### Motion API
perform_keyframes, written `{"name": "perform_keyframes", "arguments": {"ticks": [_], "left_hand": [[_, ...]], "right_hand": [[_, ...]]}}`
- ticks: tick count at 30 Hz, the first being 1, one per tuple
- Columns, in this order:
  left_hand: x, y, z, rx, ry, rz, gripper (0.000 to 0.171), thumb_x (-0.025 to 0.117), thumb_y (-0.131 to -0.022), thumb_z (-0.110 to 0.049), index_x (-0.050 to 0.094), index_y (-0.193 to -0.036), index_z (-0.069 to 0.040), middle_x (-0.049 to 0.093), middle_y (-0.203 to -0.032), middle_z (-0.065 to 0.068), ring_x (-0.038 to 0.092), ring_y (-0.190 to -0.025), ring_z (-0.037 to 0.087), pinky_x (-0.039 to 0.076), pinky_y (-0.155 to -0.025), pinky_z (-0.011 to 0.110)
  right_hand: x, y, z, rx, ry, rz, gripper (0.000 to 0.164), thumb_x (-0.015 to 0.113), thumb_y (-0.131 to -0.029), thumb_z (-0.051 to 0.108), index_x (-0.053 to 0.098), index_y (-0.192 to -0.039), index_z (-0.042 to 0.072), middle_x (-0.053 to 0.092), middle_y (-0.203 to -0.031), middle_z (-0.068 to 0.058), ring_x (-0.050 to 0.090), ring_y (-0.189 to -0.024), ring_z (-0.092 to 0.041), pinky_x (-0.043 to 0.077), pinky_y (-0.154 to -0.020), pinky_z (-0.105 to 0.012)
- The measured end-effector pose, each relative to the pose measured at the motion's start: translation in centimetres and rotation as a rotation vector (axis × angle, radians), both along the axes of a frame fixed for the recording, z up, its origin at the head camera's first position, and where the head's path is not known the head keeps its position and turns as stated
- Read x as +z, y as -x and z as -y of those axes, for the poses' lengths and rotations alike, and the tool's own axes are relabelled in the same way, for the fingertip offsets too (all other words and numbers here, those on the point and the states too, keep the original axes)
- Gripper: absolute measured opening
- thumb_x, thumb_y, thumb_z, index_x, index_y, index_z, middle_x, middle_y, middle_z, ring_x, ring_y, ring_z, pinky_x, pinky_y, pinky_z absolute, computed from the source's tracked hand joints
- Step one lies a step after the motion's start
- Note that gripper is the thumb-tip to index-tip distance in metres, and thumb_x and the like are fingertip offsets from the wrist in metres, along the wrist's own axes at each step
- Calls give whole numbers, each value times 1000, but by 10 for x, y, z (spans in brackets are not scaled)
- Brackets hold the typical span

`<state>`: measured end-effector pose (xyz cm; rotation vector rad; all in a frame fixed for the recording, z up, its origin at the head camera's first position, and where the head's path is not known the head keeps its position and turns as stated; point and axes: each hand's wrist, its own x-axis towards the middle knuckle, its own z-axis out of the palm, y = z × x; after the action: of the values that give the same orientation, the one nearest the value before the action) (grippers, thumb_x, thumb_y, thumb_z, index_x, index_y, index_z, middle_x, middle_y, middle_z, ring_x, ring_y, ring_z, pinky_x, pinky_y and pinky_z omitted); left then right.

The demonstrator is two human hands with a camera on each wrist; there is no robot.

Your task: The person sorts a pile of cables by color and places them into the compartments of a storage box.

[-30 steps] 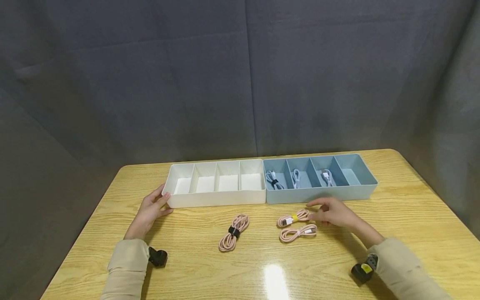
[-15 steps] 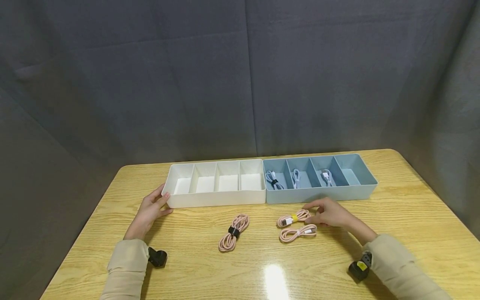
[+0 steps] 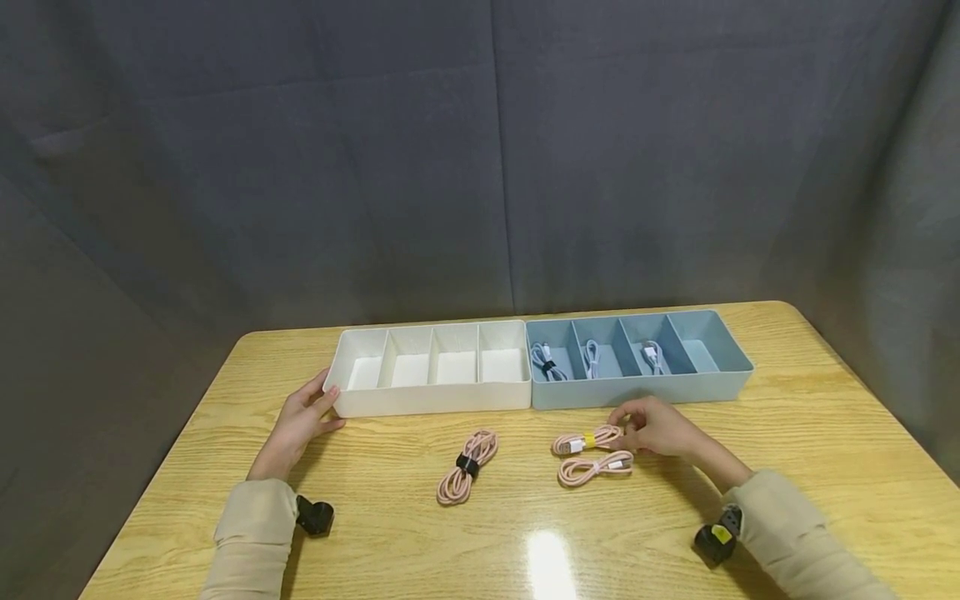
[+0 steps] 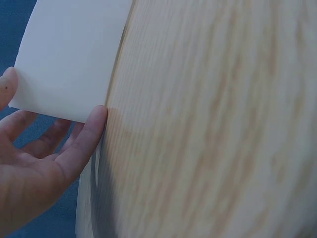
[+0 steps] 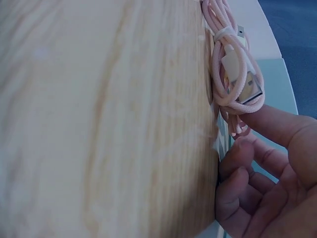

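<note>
In the head view my left hand (image 3: pixel 298 421) rests against the left end of a white compartment box (image 3: pixel 435 401). Its thumb touches the upper front corner and another finger reaches the lower edge, as the left wrist view also shows. My right hand (image 3: pixel 654 427) pinches the right end of a coiled pink USB cable with a yellow tie (image 3: pixel 588 438), low over the table. Just in front lies a second pink cable with a white tie (image 3: pixel 596 468), which partly hides the pinched one in the right wrist view. A third pink cable, black-strapped (image 3: pixel 467 467), lies further left.
A blue compartment box (image 3: pixel 637 391) stands against the white box's right end. Coiled cables lie in its three left compartments, such as the grey-blue cable (image 3: pixel 654 356). Behind the wooden table (image 3: pixel 390 542) hangs a dark grey curtain (image 3: pixel 375 183).
My right hand has moved slightly left onto the end of the yellow-tied cable, and that cable has tilted a little. The left hand stays at the white box.
</note>
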<state>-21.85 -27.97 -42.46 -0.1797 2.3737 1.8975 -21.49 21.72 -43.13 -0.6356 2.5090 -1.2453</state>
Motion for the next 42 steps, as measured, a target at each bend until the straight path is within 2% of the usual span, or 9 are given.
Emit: {"name": "perform_keyframes", "arguments": {"ticks": [4,9,15,22,26,30,36,42], "left_hand": [[1,-1,0,-4,8,8,57,40,-98,-23,14,-147,-9,26,-140,23,40,-114,33,50,-84,35],[1,-2,0,-3,12,4,57,41,-98,-24,15,-147,-10,27,-140,22,40,-114,33,51,-84,34],[1,-1,0,7,7,9,57,41,-98,-23,15,-147,-10,28,-139,22,40,-114,33,50,-84,34],[1,-2,0,8,11,16,57,41,-98,-24,14,-147,-11,26,-140,23,40,-115,33,51,-84,33],[1,-2,1,8,7,13,57,42,-98,-24,15,-147,-12,27,-140,22,40,-114,32,51,-84,32],[1,-2,1,1,1,9,59,43,-97,-26,14,-147,-11,27,-140,22,41,-113,31,51,-84,32],[1,-2,1,-7,1,5,59,43,-97,-26,13,-147,-11,25,-141,23,40,-114,32,51,-83,32],[1,-2,0,1,4,9,58,42,-98,-25,14,-147,-11,25,-141,23,40,-114,33,51,-83,32]], "right_hand": [[-2,1,0,16,10,-37,20,74,-74,6,64,-89,-3,47,-60,0,40,-51,-7,33,-43,-19],[2,0,1,-4,22,-51,20,75,-73,7,63,-88,-1,55,-69,-3,47,-61,-10,42,-48,-21],[7,-2,3,-7,125,64,21,71,-75,0,59,-90,-8,61,-70,-11,55,-55,-16,52,-46,-31],[12,-2,3,-25,174,127,20,66,-78,-2,57,-94,-11,64,-72,-17,58,-52,-24,52,-49,-36],[16,-2,2,-57,179,155,21,62,-78,-1,57,-96,-11,62,-66,-16,58,-51,-25,43,-42,-26],[18,-4,3,-106,182,206,23,60,-79,1,57,-98,-11,59,-59,-9,56,-49,-18,31,-39,-20],[22,-8,2,-156,241,302,24,59,-80,4,56,-100,-11,65,-68,-7,56,-51,-10,35,-42,-18],[23,-9,2,-165,361,433,16,56,-86,6,56,-98,-5,67,-78,-10,56,-54,-8,43,-48,-17]]}}
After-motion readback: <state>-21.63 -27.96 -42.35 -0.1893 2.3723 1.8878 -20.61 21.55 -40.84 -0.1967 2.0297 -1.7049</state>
